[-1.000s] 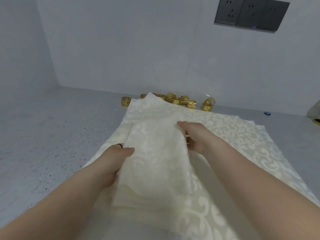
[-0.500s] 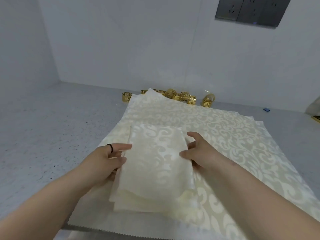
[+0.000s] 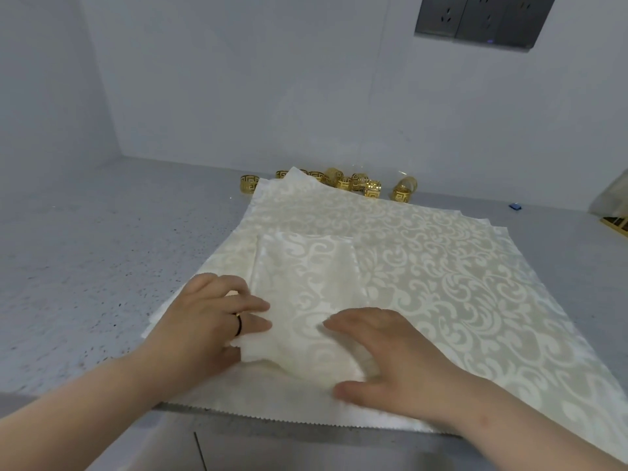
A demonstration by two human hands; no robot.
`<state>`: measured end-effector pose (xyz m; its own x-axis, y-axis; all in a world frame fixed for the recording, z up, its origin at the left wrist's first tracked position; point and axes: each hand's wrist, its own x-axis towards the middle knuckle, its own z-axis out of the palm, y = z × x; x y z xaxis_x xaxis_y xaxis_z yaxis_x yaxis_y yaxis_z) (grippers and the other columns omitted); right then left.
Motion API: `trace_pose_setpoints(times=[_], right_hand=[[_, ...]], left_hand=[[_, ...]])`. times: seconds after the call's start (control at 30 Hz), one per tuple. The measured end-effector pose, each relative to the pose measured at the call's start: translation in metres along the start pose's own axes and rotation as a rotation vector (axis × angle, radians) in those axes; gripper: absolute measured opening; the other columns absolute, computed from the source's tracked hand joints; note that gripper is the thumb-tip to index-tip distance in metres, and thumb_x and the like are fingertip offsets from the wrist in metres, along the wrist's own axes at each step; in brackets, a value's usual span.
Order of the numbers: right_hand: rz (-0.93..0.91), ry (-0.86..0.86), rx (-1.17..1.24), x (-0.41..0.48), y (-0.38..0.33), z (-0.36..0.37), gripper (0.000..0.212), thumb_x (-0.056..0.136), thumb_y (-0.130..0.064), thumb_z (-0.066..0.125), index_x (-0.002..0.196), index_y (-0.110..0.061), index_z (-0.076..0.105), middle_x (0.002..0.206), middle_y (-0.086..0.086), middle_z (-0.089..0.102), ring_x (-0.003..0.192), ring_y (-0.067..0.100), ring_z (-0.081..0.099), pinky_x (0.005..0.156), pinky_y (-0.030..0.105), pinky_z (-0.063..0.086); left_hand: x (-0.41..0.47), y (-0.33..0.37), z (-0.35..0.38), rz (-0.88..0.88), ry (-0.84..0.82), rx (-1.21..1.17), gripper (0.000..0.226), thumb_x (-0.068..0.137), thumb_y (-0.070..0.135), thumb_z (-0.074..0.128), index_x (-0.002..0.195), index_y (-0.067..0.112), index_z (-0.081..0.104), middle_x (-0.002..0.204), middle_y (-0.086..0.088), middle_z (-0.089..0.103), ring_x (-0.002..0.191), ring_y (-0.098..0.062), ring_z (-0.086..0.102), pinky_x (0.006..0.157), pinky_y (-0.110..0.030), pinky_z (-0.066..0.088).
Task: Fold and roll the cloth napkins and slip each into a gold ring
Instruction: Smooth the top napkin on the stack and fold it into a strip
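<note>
Pressing folded napkin (image 3: 306, 300) flat atop the spread napkin stack (image 3: 458, 266) on table (image 3: 102, 266): left hand (image 3: 207, 321) pinches its near-left edge, right hand (image 3: 384, 358) spread on top to set creases; gold rings (image 3: 356, 183) wait by wall, well apart

Two hands (image 3: 207, 321) (image 3: 390, 355) in view, one folded napkin (image 3: 306, 283) on a stack of flat ones (image 3: 458, 266), can't count those. Roughly eight or nine gold rings (image 3: 343, 181) bunched at the back, one blue bit (image 3: 515, 207), one black finger band (image 3: 239, 325).
</note>
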<state>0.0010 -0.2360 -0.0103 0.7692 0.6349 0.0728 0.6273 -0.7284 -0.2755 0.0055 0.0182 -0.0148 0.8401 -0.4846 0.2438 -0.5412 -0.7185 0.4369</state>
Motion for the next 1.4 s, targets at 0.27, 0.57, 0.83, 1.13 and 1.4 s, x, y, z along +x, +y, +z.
trace_pose_setpoints(times=[0.27, 0.57, 0.83, 1.13, 1.4], right_hand=[[0.057, 0.081, 0.101, -0.008, 0.015, 0.002, 0.061, 0.069, -0.062, 0.033, 0.119, -0.034, 0.056, 0.107, -0.03, 0.053, 0.102, -0.012, 0.041, 0.09, 0.003, 0.027], [0.49, 0.336, 0.631, 0.015, 0.029, -0.007, 0.037, 0.088, -0.018, 0.057, 0.057, -0.009, 0.039, 0.04, -0.011, 0.03, 0.036, 0.005, 0.03, 0.041, 0.01, 0.026], [0.508, 0.301, 0.498, 0.023, 0.023, -0.001, 0.022, 0.083, -0.013, 0.056, 0.08, -0.029, 0.041, 0.06, -0.009, 0.044, 0.055, 0.005, 0.04, 0.056, 0.017, 0.034], [-0.112, 0.353, -0.158, 0.022, 0.03, 0.005, 0.028, 0.073, -0.013, 0.044, 0.082, -0.018, 0.07, 0.084, -0.005, 0.069, 0.082, 0.008, 0.053, 0.069, 0.018, 0.046], [-0.114, 0.237, -0.135, 0.009, 0.051, 0.007, 0.035, 0.077, -0.039, 0.052, 0.097, -0.016, 0.069, 0.099, -0.007, 0.069, 0.097, 0.003, 0.051, 0.087, 0.013, 0.039]], left_hand=[[-0.001, 0.0, 0.016, -0.436, 0.244, -0.333, 0.044, 0.087, 0.033, 0.056, 0.053, 0.007, 0.044, 0.059, 0.012, 0.049, 0.083, 0.004, 0.051, 0.064, -0.004, 0.034], [0.017, 0.003, 0.015, -0.578, 0.356, -0.513, 0.04, 0.088, 0.028, 0.059, 0.063, 0.013, 0.03, 0.047, -0.001, 0.03, 0.039, -0.012, 0.027, 0.045, -0.021, 0.023], [0.023, 0.004, 0.012, -0.465, 0.319, -0.312, 0.026, 0.083, 0.017, 0.065, 0.083, 0.037, 0.049, 0.068, 0.006, 0.042, 0.057, -0.009, 0.042, 0.051, -0.009, 0.037], [0.023, -0.018, 0.003, 0.2, 0.092, 0.348, 0.067, 0.101, 0.035, 0.012, 0.084, 0.024, 0.075, 0.087, 0.009, 0.073, 0.089, -0.006, 0.061, 0.095, -0.017, 0.033], [0.014, -0.028, -0.002, -0.075, 0.012, 0.119, 0.07, 0.062, 0.092, 0.011, 0.097, 0.05, 0.057, 0.101, 0.042, 0.045, 0.107, 0.023, 0.035, 0.085, 0.011, 0.024]])
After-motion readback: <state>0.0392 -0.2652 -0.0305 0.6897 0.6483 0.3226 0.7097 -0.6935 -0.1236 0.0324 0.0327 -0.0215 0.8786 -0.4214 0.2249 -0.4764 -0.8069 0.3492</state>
